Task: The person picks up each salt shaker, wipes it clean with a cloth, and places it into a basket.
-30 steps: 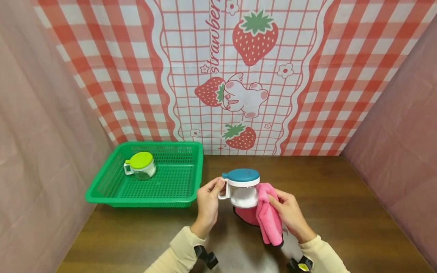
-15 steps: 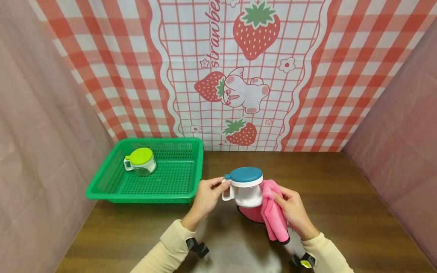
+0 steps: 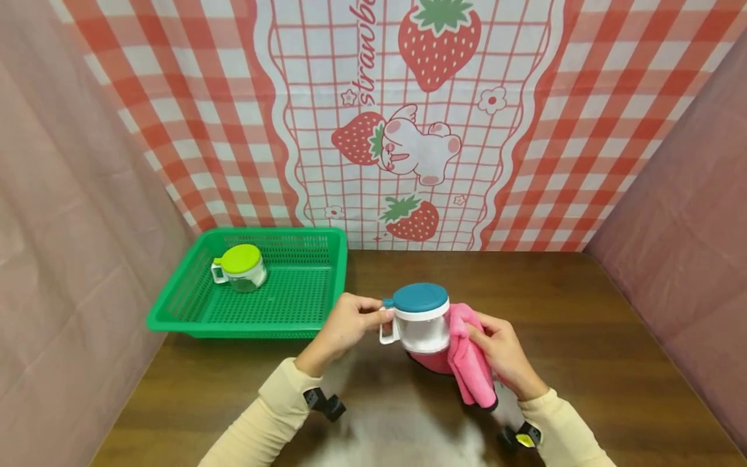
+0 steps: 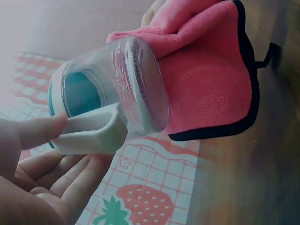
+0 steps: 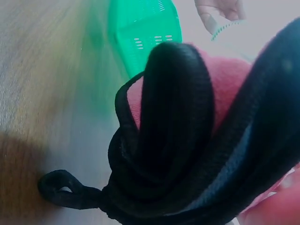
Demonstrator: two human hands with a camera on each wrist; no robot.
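Observation:
My left hand [image 3: 345, 325] pinches the white handle of a clear seasoning jar [image 3: 421, 332] with a blue lid, held up above the table. The left wrist view shows the handle [image 4: 96, 133] between thumb and fingers, with the jar's base facing right. A pink cloth [image 3: 470, 368] with black edging lies against the jar's right side, gripped by my right hand [image 3: 506, 353]; part of it hangs behind and below the jar. In the right wrist view, the cloth's black edge and hanging loop [image 5: 70, 190] fill the foreground and hide most of the hand.
At the left of the wooden table [image 3: 560, 311] stands a green plastic basket [image 3: 280, 332]. Inside it sits a second clear jar [image 3: 246, 279] with a lime-green lid. A strawberry-patterned curtain [image 3: 420, 143] hangs behind the table, with plain pinkish cloth on both sides.
The jar and cloth have shifted slightly right in the head view, mostly in the first half second. My left forearm has swung left and its wrist lowered. Both grips stay the same.

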